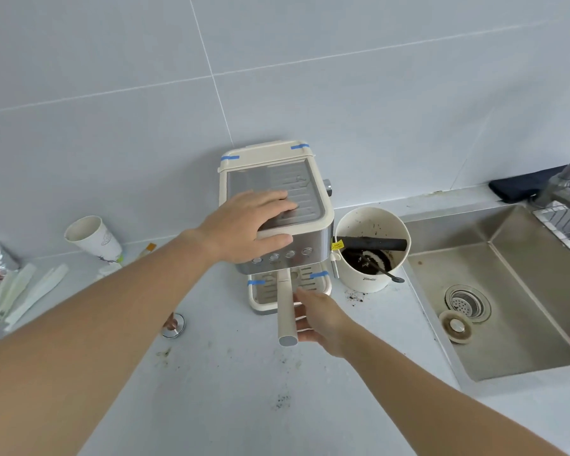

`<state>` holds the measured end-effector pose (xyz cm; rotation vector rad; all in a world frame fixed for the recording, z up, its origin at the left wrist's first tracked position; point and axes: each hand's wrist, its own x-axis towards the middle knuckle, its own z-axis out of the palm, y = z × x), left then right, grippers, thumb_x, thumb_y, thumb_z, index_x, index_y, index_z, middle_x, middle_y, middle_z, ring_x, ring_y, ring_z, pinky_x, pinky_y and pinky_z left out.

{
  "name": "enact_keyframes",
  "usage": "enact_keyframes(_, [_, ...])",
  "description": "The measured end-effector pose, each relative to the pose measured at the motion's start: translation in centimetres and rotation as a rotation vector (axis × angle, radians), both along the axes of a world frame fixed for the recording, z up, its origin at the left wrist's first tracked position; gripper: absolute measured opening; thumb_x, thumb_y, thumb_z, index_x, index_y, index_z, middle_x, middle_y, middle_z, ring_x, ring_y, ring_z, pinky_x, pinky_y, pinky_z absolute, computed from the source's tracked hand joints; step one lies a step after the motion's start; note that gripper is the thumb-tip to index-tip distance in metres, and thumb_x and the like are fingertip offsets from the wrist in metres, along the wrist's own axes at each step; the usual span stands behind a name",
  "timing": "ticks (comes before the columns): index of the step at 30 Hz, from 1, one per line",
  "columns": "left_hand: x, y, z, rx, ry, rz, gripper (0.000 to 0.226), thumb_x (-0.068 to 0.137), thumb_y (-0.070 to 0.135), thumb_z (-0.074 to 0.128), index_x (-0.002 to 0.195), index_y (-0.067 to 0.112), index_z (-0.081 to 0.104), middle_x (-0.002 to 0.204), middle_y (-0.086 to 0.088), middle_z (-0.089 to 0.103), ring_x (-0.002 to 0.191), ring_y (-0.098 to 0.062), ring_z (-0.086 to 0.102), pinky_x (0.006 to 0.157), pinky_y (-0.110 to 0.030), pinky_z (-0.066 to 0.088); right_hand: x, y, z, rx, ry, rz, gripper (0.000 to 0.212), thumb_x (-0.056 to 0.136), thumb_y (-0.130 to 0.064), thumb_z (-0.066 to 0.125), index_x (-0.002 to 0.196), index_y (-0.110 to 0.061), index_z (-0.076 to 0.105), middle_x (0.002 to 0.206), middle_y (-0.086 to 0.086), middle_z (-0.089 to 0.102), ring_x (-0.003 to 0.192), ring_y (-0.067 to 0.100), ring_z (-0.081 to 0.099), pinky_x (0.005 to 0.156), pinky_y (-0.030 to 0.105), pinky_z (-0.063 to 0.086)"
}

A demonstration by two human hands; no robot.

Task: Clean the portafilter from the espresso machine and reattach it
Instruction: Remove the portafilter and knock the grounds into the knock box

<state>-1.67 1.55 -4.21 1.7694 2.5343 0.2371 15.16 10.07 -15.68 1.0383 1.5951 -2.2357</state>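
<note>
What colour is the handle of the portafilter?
Cream, with a grey end cap; the portafilter handle shows best in the head view.

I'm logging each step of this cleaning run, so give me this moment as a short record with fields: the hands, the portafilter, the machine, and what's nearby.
left hand: flat on top of the espresso machine, bracing it
right hand: open, fingers beside and under the portafilter handle, not closed round it
portafilter: attached to the machine, handle pointing toward the person
knock box: right of the machine, coffee grounds inside, a dark bar across it
sink: far right, strainer in the drain
counter: specks of spilled grounds
paper cup: left, tilted
</note>
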Motion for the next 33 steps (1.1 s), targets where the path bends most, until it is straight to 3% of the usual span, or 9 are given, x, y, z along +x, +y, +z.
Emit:
enact_keyframes(5, [-0.8,0.3,-1.4,0.043,-0.056,-0.002,0.065,0.083,0.067,0.043,0.140,0.034,0.045,0.157,0.009,0.035,0.144,-0.011,0.031,0.119,-0.040,0.021,-1.3,-1.4,-1.5,-0.189,0.015,-0.149,0.043,0.102,-0.042,0.033,0.117,-0.008,0.054,0.086,0.018,0.067,0.071,0.031,0.064,0.071,0.043,0.058])
enact_keyframes(12, [-1.1,0.3,-1.7,0.102,-0.086,0.015,0.061,0.082,0.068,0.047,0.137,0.041,0.046,0.156,0.016,0.036,0.144,-0.002,0.028,0.120,-0.035,0.016,-1.7,-3.2,-2.4,-0.383,0.059,-0.263,0.053,0.100,-0.053,0.034,0.097,-0.006,0.059,0.060,0.012,0.058,0.047,0.026,0.053,0.047,0.029,0.047])
enact_keyframes(19, [-1.3,0.2,-2.1,0.136,-0.111,0.021,0.062,0.081,0.068,0.048,0.138,0.043,0.047,0.156,0.018,0.034,0.145,0.001,0.024,0.121,-0.035,0.014,-2.0,-3.6,-3.5,-0.371,0.094,-0.300,0.049,0.101,-0.049,0.034,0.090,-0.007,0.056,0.057,0.008,0.052,0.042,0.022,0.043,0.043,0.026,0.036])
enact_keyframes(28, [-1.2,0.2,-2.3,0.157,-0.092,0.011,0.060,0.080,0.067,0.046,0.135,0.041,0.049,0.156,0.016,0.036,0.145,-0.002,0.026,0.120,-0.035,0.016,-2.7,-4.6,-4.0,-0.275,0.151,-0.346,0.050,0.103,-0.045,0.026,0.086,-0.006,0.053,0.053,0.006,0.049,0.038,0.021,0.040,0.040,0.026,0.035])
enact_keyframes(33, [-0.9,0.2,-2.1,0.154,-0.094,0.005,0.061,0.081,0.067,0.045,0.135,0.040,0.049,0.156,0.015,0.037,0.146,-0.004,0.027,0.120,-0.038,0.017,-5.5,-8.7,-3.8,-0.295,0.187,-0.519,0.046,0.104,-0.044,0.025,0.093,-0.006,0.050,0.057,0.009,0.047,0.039,0.021,0.043,0.041,0.026,0.038])
